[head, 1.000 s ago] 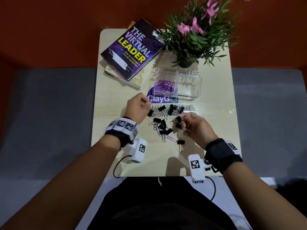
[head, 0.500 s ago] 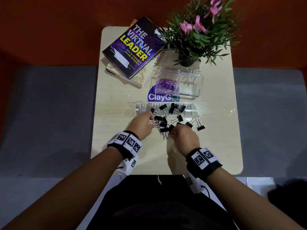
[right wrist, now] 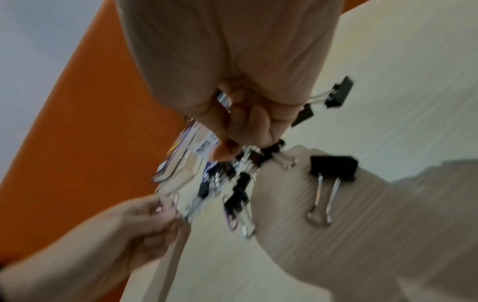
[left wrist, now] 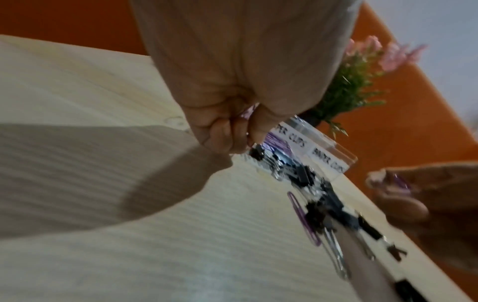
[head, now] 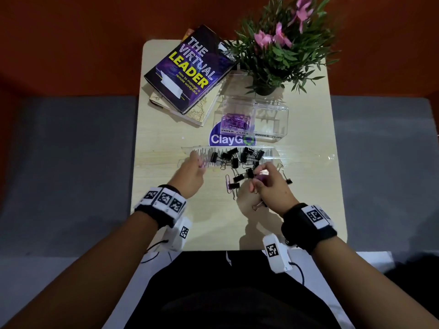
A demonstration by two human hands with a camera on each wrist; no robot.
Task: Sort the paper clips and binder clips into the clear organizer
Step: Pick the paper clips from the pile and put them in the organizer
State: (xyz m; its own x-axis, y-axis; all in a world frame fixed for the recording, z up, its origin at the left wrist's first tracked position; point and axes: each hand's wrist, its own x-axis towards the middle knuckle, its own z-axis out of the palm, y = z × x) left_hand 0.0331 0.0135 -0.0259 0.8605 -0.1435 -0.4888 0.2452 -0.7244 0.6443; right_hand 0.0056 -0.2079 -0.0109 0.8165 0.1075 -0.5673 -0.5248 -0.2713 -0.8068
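Black binder clips (head: 237,160) lie in a loose pile mid-table, with a purple paper clip (head: 227,184) at the pile's near edge. My left hand (head: 199,163) is curled just left of the pile and pinches purple paper clips (left wrist: 249,111). My right hand (head: 260,174) hovers over the pile's right side, fingers curled round a purple paper clip (head: 261,178). Behind the pile stands the clear organizer (head: 273,115); its left compartment holds purple paper clips (head: 235,122), and its right one looks empty. In the right wrist view a binder clip (right wrist: 333,167) lies near my curled fingers (right wrist: 240,130).
A clear flat lid (head: 308,155) lies across the table under the pile's far side. Stacked books (head: 190,72) sit at the back left and a potted plant (head: 280,48) at the back right. A round sticker (head: 231,140) marks the table in front of the organizer.
Both hands were together at the pile's near edge. They have since drawn apart: the left went left with purple clips, and the right rose to the right with a purple clip.
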